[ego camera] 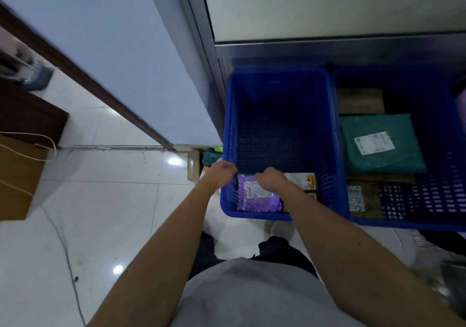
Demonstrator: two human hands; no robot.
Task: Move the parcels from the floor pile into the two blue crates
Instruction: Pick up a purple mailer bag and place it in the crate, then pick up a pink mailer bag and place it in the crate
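While I am watching through the head camera, both bare arms are reaching forward and down to the left crate [277, 84], which is sitting on the pale tiled floor [113, 200] just beside the right crate [441, 200]. The left hand [220, 174] is lying on the left wall of the left crate, its fingers [230, 168] curling over the rim and gripping it. The right hand [271, 179] is hanging inside that crate, right over the upper edge of a purple parcel [259, 200]. Its knuckles are bending downward and the fingertips are hiding behind the back of the hand, so I cannot tell whether it is pinching the parcel or merely touching it.

The purple parcel is lying flat in the near left corner of the crate's bottom, label up, and a white parcel [302, 179] with red marks is lying just to its right. In the right crate a brown box [360, 101] is sitting at the far end, a green mailer [383, 155] with a white label is lying in the middle, and a brown parcel [369, 200] is lying at the near end. On the floor, between the left crate and the blue wall [113, 62], a green packet [210, 155] and a cardboard box [193, 166] are lying close together.
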